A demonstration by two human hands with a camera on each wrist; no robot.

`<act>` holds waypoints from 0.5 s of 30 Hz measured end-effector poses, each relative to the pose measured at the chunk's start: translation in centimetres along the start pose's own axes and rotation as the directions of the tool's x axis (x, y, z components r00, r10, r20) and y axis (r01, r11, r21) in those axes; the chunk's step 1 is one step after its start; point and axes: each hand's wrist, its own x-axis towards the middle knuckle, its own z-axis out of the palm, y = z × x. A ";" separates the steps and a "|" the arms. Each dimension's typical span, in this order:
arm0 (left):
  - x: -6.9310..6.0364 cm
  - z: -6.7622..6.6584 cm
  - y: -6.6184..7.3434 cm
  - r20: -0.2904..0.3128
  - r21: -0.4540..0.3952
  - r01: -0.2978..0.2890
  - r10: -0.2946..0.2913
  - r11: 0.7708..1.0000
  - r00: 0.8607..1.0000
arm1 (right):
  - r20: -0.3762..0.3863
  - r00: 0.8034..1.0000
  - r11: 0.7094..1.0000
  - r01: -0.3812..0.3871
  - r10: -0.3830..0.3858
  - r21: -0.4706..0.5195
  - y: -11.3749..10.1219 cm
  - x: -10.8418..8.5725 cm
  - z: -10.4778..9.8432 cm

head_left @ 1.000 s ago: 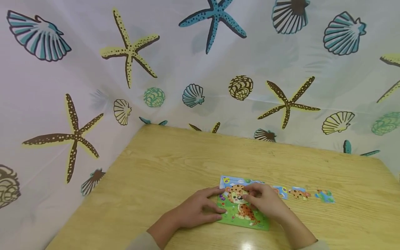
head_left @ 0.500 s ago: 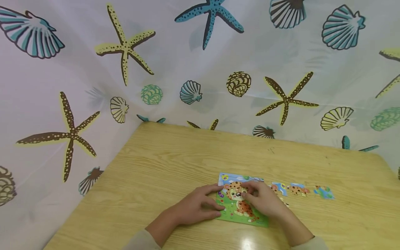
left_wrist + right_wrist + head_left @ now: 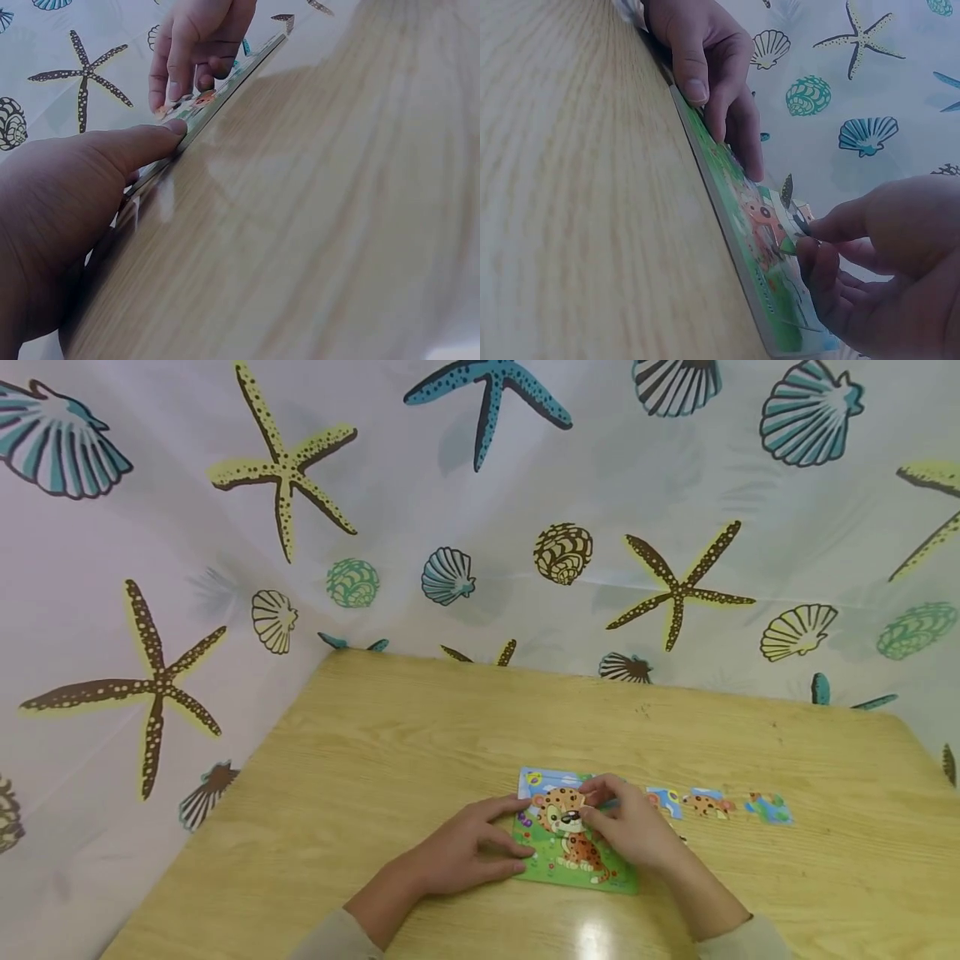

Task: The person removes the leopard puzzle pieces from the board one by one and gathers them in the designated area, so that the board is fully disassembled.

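Note:
A jigsaw puzzle board [image 3: 551, 870] with a cartoon leopard on grass lies flat on the wooden table. My left hand [image 3: 467, 852] rests along its left edge, fingers fairly straight, with the thumb [image 3: 174, 127] touching the rim in the left wrist view. Over the leopard's face my right hand [image 3: 636, 828] pinches a puzzle piece [image 3: 798, 217] between thumb and fingertips. That piece carries part of the black nose and is tilted above the board in the right wrist view. The board's upper right is partly hidden behind my right hand.
Loose puzzle pieces lie in a row right of the board: a blue one [image 3: 667, 802], a spotted one [image 3: 707, 803] and a blue-green one [image 3: 770, 807]. Another is mostly hidden by my right hand. A shell-and-starfish cloth [image 3: 510, 602] hangs behind the table [image 3: 405, 735].
The head view has shifted slightly. My right hand has moved a little over the leopard's face, still pinching the puzzle piece. The left hand stays at the board's edge.

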 end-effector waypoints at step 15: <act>0.1 -0.4 0.2 0.020 -0.001 0.025 -0.025 1.000 0.999 | 0.086 0.996 0.985 -0.012 -0.003 0.175 0.1 -1.4 -2.5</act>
